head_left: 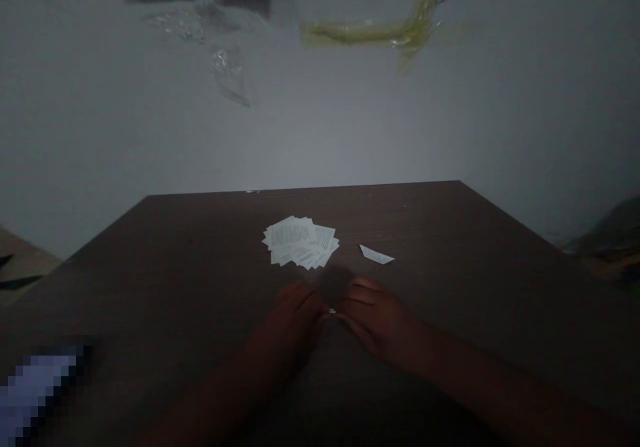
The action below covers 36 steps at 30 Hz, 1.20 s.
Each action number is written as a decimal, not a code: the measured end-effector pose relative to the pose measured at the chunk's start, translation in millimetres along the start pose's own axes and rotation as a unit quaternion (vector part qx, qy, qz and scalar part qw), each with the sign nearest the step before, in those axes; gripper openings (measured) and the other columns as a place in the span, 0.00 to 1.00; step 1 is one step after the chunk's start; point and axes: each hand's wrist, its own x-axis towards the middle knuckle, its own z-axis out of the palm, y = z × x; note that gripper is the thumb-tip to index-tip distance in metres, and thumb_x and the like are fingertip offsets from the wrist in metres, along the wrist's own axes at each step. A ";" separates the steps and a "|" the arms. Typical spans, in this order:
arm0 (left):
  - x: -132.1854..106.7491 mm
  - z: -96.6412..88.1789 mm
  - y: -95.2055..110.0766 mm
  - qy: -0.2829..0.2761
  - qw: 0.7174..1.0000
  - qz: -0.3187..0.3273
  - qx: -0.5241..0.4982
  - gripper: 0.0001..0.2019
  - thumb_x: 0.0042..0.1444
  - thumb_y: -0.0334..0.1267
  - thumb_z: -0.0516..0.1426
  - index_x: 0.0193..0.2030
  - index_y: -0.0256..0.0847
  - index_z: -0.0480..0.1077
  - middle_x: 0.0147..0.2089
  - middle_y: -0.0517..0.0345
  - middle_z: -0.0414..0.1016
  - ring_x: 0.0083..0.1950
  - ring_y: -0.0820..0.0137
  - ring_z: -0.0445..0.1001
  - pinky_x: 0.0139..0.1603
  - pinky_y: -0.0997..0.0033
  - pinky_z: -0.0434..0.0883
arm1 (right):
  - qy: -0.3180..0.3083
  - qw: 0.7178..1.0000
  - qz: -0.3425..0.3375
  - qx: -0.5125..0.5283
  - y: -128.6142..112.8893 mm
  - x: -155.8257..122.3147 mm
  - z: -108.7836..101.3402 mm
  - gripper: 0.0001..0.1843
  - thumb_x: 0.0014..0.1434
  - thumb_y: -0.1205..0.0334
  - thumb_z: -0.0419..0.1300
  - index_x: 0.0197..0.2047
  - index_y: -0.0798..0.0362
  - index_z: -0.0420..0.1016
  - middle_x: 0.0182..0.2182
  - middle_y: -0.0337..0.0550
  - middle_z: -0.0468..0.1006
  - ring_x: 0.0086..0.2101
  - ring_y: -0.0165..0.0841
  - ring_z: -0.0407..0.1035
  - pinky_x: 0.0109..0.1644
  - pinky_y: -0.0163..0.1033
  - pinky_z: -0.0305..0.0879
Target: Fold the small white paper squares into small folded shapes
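Observation:
Near the front middle of the table, my left hand (299,310) and my right hand (373,313) come together over a small piece of paper (332,311). Both hands are closed, fingertips pinching it from either side; only a thin white edge shows between them. Beyond my left hand lies a loose, fanned pile of printed paper pieces (300,241). A single folded paper strip (376,255) with printed lines rests apart from the pile, just beyond my right hand.
The dark brown table (200,247) meets a pale wall (340,113) at its far edge. Clear tape (230,73) and yellow tape (370,33) cling to the wall. At the lower left is a pixelated, screen-like object (37,390).

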 end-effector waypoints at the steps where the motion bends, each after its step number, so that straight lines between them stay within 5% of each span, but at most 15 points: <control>1: -0.1 -2.9 -3.2 -0.006 1.000 -0.006 0.007 0.14 0.79 0.20 0.59 0.49 0.44 0.81 0.49 0.54 0.87 0.50 0.58 0.85 0.58 0.58 0.86 | 0.001 1.000 0.005 -0.002 2.4 0.1 -2.2 0.17 0.88 0.71 0.62 0.45 0.48 0.83 0.36 0.41 0.85 0.38 0.39 0.77 0.46 0.45 0.80; 8: -1.6 -30.4 -26.0 0.021 0.997 -0.057 0.056 0.13 0.78 0.25 0.58 0.46 0.46 0.80 0.47 0.56 0.88 0.48 0.58 0.85 0.57 0.57 0.87 | 0.021 0.999 0.032 -0.015 17.9 -4.7 -12.2 0.14 0.87 0.71 0.64 0.47 0.47 0.85 0.37 0.41 0.85 0.40 0.41 0.80 0.47 0.46 0.81; 13: -1.9 -21.6 -6.5 0.030 0.998 0.004 0.053 0.14 0.74 0.23 0.63 0.57 0.45 0.85 0.53 0.52 0.92 0.55 0.54 0.89 0.61 0.52 0.86 | 0.013 0.999 0.005 -0.032 7.2 -5.5 -0.6 0.12 0.86 0.72 0.67 0.48 0.48 0.85 0.39 0.41 0.87 0.39 0.39 0.79 0.48 0.45 0.81; 26: 7.6 -5.1 28.1 -0.074 0.987 -0.043 0.134 0.13 0.62 0.21 0.67 0.45 0.45 0.81 0.47 0.51 0.88 0.52 0.47 0.86 0.57 0.47 0.83 | 0.014 1.000 0.008 -0.014 -19.7 0.0 13.5 0.17 0.82 0.73 0.66 0.39 0.48 0.83 0.34 0.43 0.84 0.34 0.40 0.75 0.40 0.46 0.77; 36: 6.6 -20.6 -4.6 -0.048 0.981 -0.098 0.161 0.12 0.67 0.22 0.65 0.46 0.46 0.80 0.50 0.51 0.88 0.56 0.49 0.84 0.61 0.49 0.79 | 0.016 0.999 0.039 -0.029 -3.1 -4.2 -0.5 0.16 0.88 0.69 0.65 0.45 0.47 0.86 0.36 0.42 0.86 0.37 0.39 0.79 0.45 0.46 0.80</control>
